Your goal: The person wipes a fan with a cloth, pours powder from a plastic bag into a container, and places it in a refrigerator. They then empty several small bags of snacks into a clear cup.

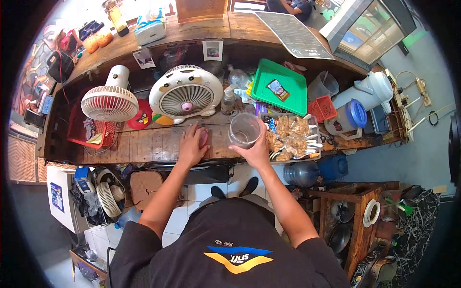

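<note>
My right hand (255, 150) is wrapped round a clear plastic jar (243, 128) at the front of the wooden counter. The jar's top looks uncovered and its inside appears empty. My left hand (192, 145) rests on the counter to the left of the jar. A small pinkish-red round thing (204, 138), perhaps a lid, shows between its thumb and fingers. Just right of the jar, a tray holds bags of brown snacks (293, 132) and several white-handled utensils. Behind the jar is a pump bottle (228, 100).
A cartoon-faced fan (186, 94) and a smaller fan (109, 103) stand at the left, near a red basket (79, 132). Right of centre lie a green tray (279, 86) and a red basket (322, 108). Farther right are a blue-lidded container (346, 120) and a thermos (367, 91).
</note>
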{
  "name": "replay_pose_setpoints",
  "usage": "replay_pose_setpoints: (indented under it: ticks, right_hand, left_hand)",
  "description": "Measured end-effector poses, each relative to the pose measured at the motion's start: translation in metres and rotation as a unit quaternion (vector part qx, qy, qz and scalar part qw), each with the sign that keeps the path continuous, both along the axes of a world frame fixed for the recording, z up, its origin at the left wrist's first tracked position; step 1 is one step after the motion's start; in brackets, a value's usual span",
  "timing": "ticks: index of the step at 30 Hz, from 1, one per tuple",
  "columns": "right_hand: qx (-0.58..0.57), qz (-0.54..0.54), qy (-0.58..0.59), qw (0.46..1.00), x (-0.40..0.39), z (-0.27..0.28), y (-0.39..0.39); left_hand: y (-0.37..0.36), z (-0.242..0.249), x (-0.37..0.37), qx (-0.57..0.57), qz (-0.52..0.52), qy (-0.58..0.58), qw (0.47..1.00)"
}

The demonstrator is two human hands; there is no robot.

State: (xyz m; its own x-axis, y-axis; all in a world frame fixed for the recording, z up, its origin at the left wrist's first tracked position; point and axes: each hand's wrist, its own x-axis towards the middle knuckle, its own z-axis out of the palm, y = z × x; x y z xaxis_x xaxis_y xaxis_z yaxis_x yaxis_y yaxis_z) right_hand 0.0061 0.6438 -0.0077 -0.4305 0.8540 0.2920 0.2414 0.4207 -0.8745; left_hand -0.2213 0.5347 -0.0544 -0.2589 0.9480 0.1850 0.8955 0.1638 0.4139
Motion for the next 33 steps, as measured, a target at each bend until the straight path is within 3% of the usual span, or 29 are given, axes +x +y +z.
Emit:
replay_pose_setpoints:
  ticks: [5, 7, 8, 13, 15, 18, 22, 27, 29, 32, 33]
  right_hand:
    - [-0.018, 0.01, 0.021, 1.0, 0.012, 0.01, -0.002]
    - [0.0, 0.039, 0.16, 0.986, 0.023, 0.002, 0.003]
    - [0.0, 0.039, 0.162, 0.986, 0.033, 0.002, 0.007]
    - [0.035, -0.062, 0.113, 0.991, 0.11, 0.021, 0.049]
    - [0.103, -0.12, -0.043, 0.986, 0.141, 0.029, 0.073]
    - [0.097, -0.074, -0.12, 0.985, 0.173, 0.04, 0.098]
    - [0.123, 0.014, -0.216, 0.969, 0.194, 0.039, 0.116]
    - [0.167, 0.028, -0.217, 0.962, 0.195, 0.024, 0.126]
    - [0.166, 0.038, -0.196, 0.966, 0.197, 0.014, 0.134]
    - [0.174, 0.043, -0.159, 0.971, 0.199, 0.016, 0.14]
    - [0.151, 0.044, -0.149, 0.976, 0.2, 0.018, 0.143]
  left_hand:
    - [-0.019, 0.039, 0.038, 0.149, -0.01, -0.111, 0.983]
    - [-0.029, 0.051, 0.062, 0.192, -0.052, -0.121, 0.973]
    - [-0.031, 0.058, 0.075, 0.235, -0.091, -0.131, 0.959]
    - [-0.012, 0.084, 0.144, 0.226, -0.208, -0.215, 0.927]
    - [0.006, 0.087, 0.168, 0.216, -0.209, -0.237, 0.924]
    - [0.046, 0.092, 0.196, 0.177, -0.18, -0.251, 0.935]
    - [0.107, 0.09, 0.218, 0.137, -0.057, -0.29, 0.945]
    - [0.17, 0.063, 0.224, 0.128, 0.07, -0.243, 0.959]
    - [0.18, 0.058, 0.224, 0.057, 0.094, -0.118, 0.987]
    - [0.183, 0.065, 0.227, -0.018, 0.113, -0.176, 0.978]
    - [0.18, 0.07, 0.233, 0.025, 0.119, -0.148, 0.982]
